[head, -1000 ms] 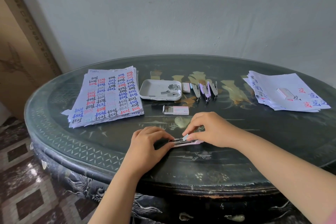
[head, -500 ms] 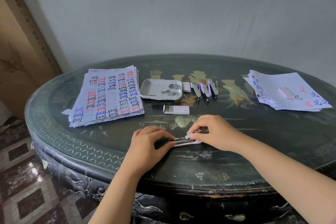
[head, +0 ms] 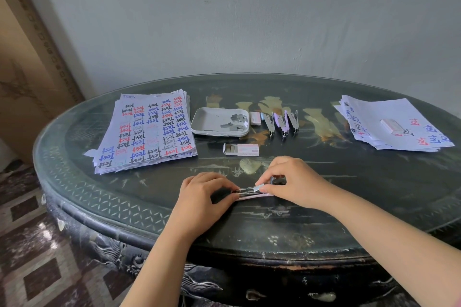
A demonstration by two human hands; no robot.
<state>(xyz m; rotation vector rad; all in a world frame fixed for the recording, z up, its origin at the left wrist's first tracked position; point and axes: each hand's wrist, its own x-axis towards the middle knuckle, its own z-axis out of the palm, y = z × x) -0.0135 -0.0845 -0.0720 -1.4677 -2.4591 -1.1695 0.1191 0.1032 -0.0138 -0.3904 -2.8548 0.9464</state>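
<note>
Near the box [head: 241, 149], left hand [head: 202, 197] still pinches the stapler [head: 247, 192] and right hand [head: 296, 182], clamped on a strip [head: 259, 187], has barely shifted: loading looks unfinished.

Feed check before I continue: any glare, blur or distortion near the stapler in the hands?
Head view: soft even light, mild sheen on the dark glass-topped oval table; wide-angle bends its rim; the small pink-and-metal stapler between left hand and right hand is sharp, lightly shadowed.

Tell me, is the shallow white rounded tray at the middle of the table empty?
No, the shallow white rounded tray holds a loose heap of grey metal staple strips at its right end.
</note>
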